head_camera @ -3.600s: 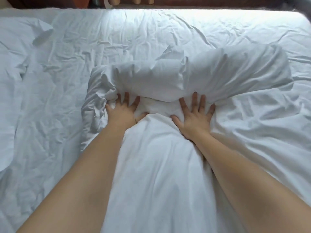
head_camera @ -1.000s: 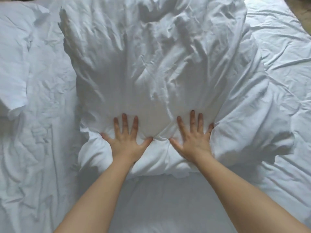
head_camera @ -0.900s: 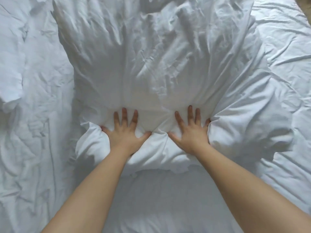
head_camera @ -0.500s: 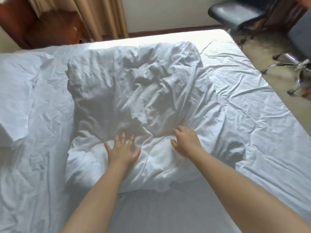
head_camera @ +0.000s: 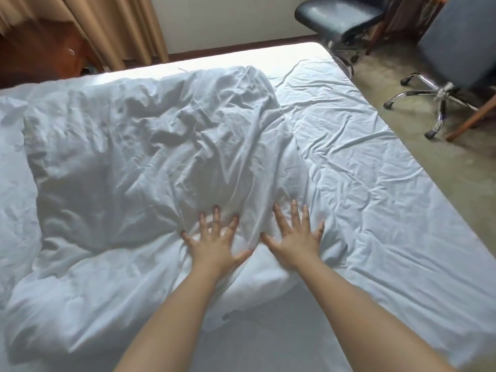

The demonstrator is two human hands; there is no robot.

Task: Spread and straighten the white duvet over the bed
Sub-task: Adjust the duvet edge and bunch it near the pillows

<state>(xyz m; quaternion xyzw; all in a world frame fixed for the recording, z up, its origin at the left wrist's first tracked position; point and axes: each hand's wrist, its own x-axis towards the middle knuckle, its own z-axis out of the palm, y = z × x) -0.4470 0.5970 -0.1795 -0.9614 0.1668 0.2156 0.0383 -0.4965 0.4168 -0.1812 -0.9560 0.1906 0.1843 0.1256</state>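
Observation:
The white duvet [head_camera: 139, 162] lies crumpled in a thick, wrinkled heap over the left and middle of the bed [head_camera: 375, 200], whose sheet shows bare on the right. My left hand [head_camera: 214, 244] presses flat on the duvet's near right part, fingers spread. My right hand [head_camera: 295, 237] presses flat beside it, near the duvet's right edge, fingers spread too. Both arms reach in from the bottom of the view.
A white pillow [head_camera: 13, 167] lies at the left edge. Beyond the bed's right side are carpet, a black chair [head_camera: 338, 14] and a grey office chair [head_camera: 456, 44] on a chrome wheeled base. Tan curtains [head_camera: 107, 25] and wooden furniture [head_camera: 40, 57] stand behind the bed.
The duvet went from a rolled bundle to an unfolded heap. In the last half second both hands slid right across it, and my right hand flattened from curled fingers to spread.

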